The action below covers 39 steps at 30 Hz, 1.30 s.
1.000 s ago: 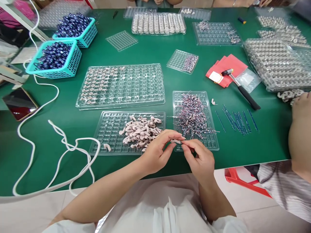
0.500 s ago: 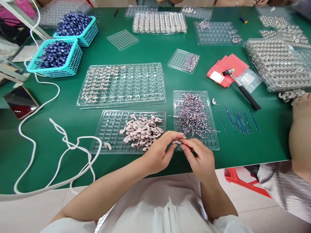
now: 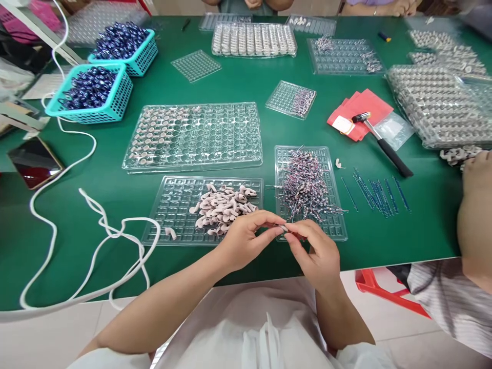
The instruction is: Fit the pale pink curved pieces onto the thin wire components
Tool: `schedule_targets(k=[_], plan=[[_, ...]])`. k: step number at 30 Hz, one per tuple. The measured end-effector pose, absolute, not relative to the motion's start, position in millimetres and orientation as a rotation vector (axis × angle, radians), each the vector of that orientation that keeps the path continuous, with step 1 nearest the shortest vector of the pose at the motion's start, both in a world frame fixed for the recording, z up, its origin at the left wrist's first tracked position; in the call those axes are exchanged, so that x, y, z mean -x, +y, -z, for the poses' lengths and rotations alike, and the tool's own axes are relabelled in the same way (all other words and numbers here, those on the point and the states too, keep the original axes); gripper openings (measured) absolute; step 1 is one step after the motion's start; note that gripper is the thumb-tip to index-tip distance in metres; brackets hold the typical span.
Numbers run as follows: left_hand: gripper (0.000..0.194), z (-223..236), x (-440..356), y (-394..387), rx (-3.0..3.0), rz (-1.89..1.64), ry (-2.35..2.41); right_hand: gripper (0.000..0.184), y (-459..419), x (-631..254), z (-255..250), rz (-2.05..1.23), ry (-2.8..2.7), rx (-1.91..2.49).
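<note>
Pinching a pale part (image 3: 283, 228) between thumb and forefinger of the left hand (image 3: 246, 238), and pinching the same part with the fingertips of the right hand (image 3: 318, 253). Cannot tell its shape, with fingers covering most of it. Holding it at the near left corner of the wire tray (image 3: 340, 233), on the near side of the wire heap (image 3: 303, 185). Can see, to the left, a casing heap (image 3: 226, 207) on the casing tray (image 3: 172, 202), with one casing (image 3: 170, 233) apart from it. Can see, farther away, a large tray (image 3: 215, 131), filled with pale pieces (image 3: 156, 128) along its left side. Can see, right of the wire tray on the green tabletop (image 3: 423, 225), blue strips (image 3: 378, 200) and a hammer (image 3: 392, 157), laid with its head on red packets (image 3: 378, 104).
</note>
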State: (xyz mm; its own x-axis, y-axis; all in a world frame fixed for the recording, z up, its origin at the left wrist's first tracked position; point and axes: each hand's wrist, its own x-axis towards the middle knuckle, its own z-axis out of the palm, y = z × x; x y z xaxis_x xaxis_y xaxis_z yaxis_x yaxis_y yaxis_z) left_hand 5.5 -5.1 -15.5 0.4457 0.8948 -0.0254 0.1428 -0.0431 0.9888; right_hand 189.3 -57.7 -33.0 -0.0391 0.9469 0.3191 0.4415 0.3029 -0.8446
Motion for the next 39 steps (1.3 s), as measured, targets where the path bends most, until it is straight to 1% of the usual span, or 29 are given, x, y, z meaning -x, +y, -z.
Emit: schedule_targets(k=[3,8,15,23,33,39], plan=[[0.013,15.6,-6.6,-5.8,-1.416,-0.804,0.93,0.027,-60.4,-188.9,37.2,-0.769,-1.504,1.241],[0.01,17.0,-6.4,-7.1,-1.424,-0.856,0.902,0.017,-62.3,-188.9,44.2,-0.793,-1.345,1.273],[0.01,16.7,-6.3,-6.2,-1.527,-0.864,0.895,0.018,-58.8,-187.9,41.4,-0.784,-1.412,1.23],[0.011,13.0,-5.9,-5.4,-1.646,-0.866,0.876,0.026,-60.2,-189.3,42.3,-0.733,-1.474,1.209],[0.016,16.9,-8.0,-5.4,-1.716,-1.012,0.801,0.021,-59.7,-188.4,42.4,-0.75,-1.476,1.254],[0.016,16.7,-9.0,-5.8,-1.753,-1.032,0.81,0.018,-61.0,-188.5,42.7,-0.737,-1.468,1.262]])
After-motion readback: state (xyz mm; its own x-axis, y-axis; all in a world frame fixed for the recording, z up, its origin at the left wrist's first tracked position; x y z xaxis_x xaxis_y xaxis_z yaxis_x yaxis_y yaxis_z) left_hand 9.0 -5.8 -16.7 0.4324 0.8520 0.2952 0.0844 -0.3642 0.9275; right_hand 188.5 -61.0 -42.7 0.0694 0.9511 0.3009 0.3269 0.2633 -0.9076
